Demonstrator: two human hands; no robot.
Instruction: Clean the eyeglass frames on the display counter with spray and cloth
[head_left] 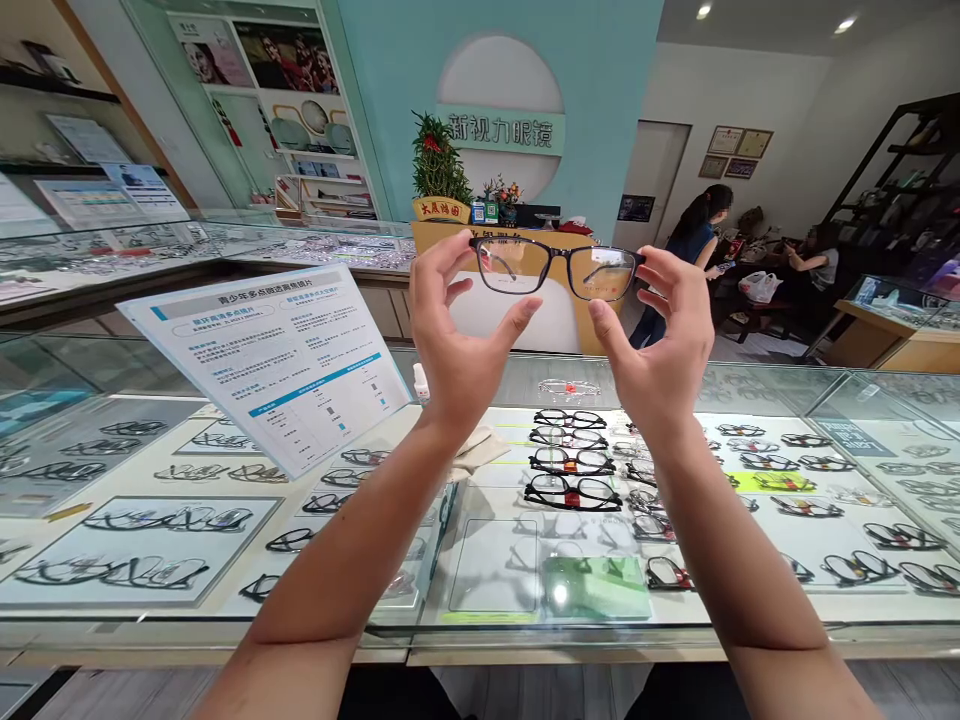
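Note:
A pair of dark-framed eyeglasses [556,262] is held up above the glass counter, its lenses clear and a little printing on them. My left hand [459,335] pinches the glasses at their left corner, thumb extended below the lens. At the opposite corner my right hand [664,335] grips the frame between fingers, its thumb likewise beneath the rim. Between the forearms, several black eyeglasses [571,462] lie in a column inside the display case. Near my left wrist is a folded beige cloth [480,452].
A glass display counter [420,640] spans the front, filled with rows of frames. A printed sign board [289,370] stands at the left on it, a small white bottle [421,384] beside it. Behind are a reception desk [431,262] and two people at the right.

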